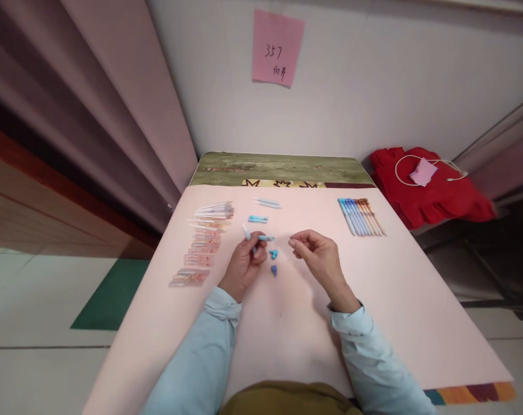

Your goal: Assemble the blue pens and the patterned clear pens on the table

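My left hand [245,264] rests on the pink table sheet [287,311] and grips a pale blue pen barrel [247,233] that sticks up and to the left, with another blue pen part [266,237] at its fingertips. My right hand [315,253] hovers to the right, fingers pinched together; whether anything small is between them I cannot tell. Two small blue pen pieces [273,253] [274,269] lie on the sheet between my hands.
Several clear pen parts and packets [203,248] lie in rows at the left. Blue pen parts [258,219] [266,202] lie farther back. A row of several finished pens [360,216] sits at the right. A red cloth [429,190] with a cord lies beyond the table.
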The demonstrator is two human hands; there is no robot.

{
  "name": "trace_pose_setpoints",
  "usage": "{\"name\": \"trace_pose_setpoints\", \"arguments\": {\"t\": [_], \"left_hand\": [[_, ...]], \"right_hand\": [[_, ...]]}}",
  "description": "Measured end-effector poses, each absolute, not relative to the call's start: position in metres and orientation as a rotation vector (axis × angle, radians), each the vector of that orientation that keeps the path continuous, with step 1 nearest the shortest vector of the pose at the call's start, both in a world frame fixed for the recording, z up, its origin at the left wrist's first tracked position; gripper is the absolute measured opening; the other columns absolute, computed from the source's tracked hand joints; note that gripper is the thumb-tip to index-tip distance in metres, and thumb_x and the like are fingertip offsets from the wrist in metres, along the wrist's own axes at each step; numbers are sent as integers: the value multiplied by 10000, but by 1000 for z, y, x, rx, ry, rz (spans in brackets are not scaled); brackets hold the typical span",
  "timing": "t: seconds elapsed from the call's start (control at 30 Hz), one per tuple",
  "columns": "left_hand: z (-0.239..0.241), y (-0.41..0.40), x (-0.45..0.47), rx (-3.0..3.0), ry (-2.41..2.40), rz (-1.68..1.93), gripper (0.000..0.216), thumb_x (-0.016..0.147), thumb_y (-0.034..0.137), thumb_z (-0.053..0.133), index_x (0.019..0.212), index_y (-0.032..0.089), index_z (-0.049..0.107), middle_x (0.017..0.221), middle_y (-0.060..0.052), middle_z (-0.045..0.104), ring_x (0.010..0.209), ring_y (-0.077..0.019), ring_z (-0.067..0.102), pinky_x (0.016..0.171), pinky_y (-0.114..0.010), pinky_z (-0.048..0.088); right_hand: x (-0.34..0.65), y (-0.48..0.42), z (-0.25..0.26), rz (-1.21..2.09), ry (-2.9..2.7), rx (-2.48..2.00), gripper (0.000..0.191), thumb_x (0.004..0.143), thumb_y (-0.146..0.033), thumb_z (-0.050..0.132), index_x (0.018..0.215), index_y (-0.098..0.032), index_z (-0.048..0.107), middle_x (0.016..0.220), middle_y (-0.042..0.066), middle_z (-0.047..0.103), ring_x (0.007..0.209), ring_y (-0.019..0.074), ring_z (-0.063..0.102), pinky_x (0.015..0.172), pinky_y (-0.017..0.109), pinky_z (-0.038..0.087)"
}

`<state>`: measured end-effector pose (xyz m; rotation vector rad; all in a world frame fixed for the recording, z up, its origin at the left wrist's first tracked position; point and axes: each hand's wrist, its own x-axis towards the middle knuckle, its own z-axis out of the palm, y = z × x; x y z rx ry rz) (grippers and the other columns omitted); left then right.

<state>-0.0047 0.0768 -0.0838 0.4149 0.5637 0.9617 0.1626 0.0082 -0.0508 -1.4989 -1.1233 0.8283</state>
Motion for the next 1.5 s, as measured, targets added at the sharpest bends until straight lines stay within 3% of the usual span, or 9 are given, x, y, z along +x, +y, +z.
{"name": "trace_pose_setpoints", "arguments": {"t": [0.17,0.4,0.7,0.93,1.13,1.5], "left_hand": [[-80,86,-13,185,523,1030,192,909,218,601,747,116,581,658,3,554,396,14,348,361,-101,255],[-79,84,-12,152,521,1058,259,942,265,553,722,128,555,640,3,551,384,8,342,349,-103,257],[-81,97,-28,205,519,1150,167,940,234,550,837,117,610,625,20,527,402,-4,361,372,-121,270],[-81,92,-22,195,546,1139,190,897,232,621,744,127,581,624,18,549,398,6,366,365,-112,258],[-83,76,-5,341,554,996,187,820,277,711,816,109,628,640,12,580,391,13,348,369,-116,238],[-84,66,1,473,539,918,220,790,303,733,835,102,653,651,2,607,393,9,334,377,-121,254]], "right_hand": [[178,8,-68,713,-1535,-1791,102,750,-291,658,695,-208,680,581,-28,613,519,118,527,506,223,377],[170,11,-77,607,-1740,-1894,98,736,-190,589,658,-209,645,614,-16,638,567,134,553,568,235,365],[173,11,-79,499,-1503,-1890,113,746,-215,526,778,-215,634,601,-25,619,546,143,550,556,238,378],[165,10,-77,586,-1407,-1790,131,785,-287,586,727,-217,680,617,-14,633,562,146,563,557,246,425],[148,5,-56,783,-977,-1364,195,805,-377,665,883,-198,668,676,-6,657,592,149,637,596,274,525],[142,1,-50,511,-1179,-1308,93,836,-298,695,867,-217,726,810,29,660,680,141,613,615,271,498]]}}
